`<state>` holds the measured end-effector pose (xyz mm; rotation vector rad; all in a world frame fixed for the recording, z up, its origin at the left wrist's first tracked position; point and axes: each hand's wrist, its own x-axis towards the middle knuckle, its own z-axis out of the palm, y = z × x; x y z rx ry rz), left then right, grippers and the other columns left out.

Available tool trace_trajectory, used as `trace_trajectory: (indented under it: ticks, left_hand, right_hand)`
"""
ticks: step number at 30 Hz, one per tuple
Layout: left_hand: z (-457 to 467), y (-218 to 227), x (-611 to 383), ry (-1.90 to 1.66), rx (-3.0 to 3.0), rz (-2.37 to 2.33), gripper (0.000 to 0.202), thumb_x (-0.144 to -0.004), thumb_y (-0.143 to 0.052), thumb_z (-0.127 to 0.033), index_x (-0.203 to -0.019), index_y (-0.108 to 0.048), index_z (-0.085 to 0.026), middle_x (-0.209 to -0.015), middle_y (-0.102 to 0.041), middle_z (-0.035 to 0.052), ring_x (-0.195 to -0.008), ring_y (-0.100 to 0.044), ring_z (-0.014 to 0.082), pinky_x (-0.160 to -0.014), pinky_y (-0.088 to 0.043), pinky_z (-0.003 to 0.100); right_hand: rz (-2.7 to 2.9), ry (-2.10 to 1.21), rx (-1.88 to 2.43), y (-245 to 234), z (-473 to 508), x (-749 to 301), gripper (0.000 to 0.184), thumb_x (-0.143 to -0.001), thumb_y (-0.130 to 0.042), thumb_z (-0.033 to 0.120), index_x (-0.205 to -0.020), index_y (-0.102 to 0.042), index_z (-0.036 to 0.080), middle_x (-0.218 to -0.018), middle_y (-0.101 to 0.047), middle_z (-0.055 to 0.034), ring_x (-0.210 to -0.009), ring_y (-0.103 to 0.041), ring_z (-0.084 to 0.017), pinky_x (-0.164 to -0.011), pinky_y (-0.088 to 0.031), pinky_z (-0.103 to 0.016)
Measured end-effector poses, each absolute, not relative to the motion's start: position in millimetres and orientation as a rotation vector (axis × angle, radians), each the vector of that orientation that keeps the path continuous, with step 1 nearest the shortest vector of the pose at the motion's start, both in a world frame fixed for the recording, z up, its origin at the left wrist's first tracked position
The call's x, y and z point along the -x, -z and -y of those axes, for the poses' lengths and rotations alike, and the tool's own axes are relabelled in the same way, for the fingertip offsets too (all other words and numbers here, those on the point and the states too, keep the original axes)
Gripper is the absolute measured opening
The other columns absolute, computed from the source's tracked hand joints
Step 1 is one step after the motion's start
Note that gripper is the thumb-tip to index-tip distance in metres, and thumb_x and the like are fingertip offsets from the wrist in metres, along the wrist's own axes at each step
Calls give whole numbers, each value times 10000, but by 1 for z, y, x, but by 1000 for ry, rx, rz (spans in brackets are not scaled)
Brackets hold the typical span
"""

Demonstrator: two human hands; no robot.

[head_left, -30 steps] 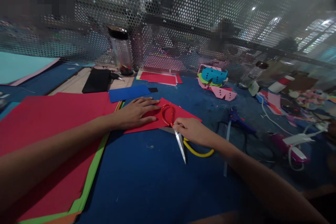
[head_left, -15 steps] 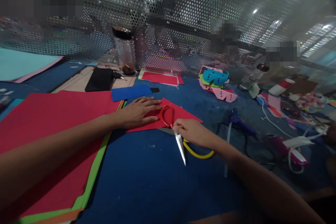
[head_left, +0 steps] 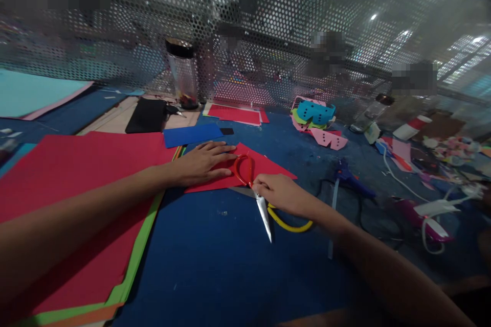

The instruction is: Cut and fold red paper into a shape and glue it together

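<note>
My left hand point(head_left: 207, 163) lies flat, fingers stretched out, on a small sheet of red paper point(head_left: 264, 163). My right hand point(head_left: 278, 191) is closed around the middle of a pair of scissors point(head_left: 263, 217), at the right of that sheet. The scissors are spread apart, with a red handle loop over the paper and a yellow loop below my hand. One blade points towards me over the blue table point(head_left: 215, 265). A grey strip, possibly the other blade, shows along the paper's lower edge. My right fingertips are partly hidden.
A stack of red, green and orange sheets point(head_left: 95, 163) lies left, under my forearm. Behind are a blue card point(head_left: 192, 134), a black case point(head_left: 146, 115) and a jar point(head_left: 183, 79). Paper masks point(head_left: 316, 111), a blue glue gun point(head_left: 351, 179) and cords lie right.
</note>
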<state>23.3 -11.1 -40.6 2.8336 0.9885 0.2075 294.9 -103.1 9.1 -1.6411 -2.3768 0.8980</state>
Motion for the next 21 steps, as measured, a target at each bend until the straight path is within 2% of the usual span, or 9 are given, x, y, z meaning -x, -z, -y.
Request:
trace_trajectory:
  ticks: [6, 12, 21]
  left_hand:
    - [11, 42, -22, -215, -2845, -1064, 678, -1026, -336, -707, -1586, -413, -333, -1715, -285, 20, -1583, -218, 323, -1281, -118, 552]
    - [12, 41, -23, -198, -2839, -1065, 674, -1029, -325, -704, -1577, -421, -324, -1713, -290, 28, -1570, -261, 318, -1275, -157, 545]
    - [12, 41, -23, -181, -2825, -1080, 687, -1027, -336, -705, -1578, -421, -305, -1706, -308, 48, -1568, -260, 324, -1275, -138, 553]
  right_hand:
    - [2382, -904, 1623, -6, 102, -297, 240, -1014, -462, 295, -903, -647, 188, -886, -728, -42, -781, -627, -161, -671, -347, -272]
    - [2381, -881, 1677, -11, 102, -290, 239, -1007, -472, 281, -904, -668, 190, -899, -733, -55, -811, -637, -172, -685, -365, -269]
    - [2396, -874, 1669, -15, 103, -281, 240, -1010, -468, 270, -909, -667, 183, -927, -737, -68, -830, -646, -176, -693, -384, -268]
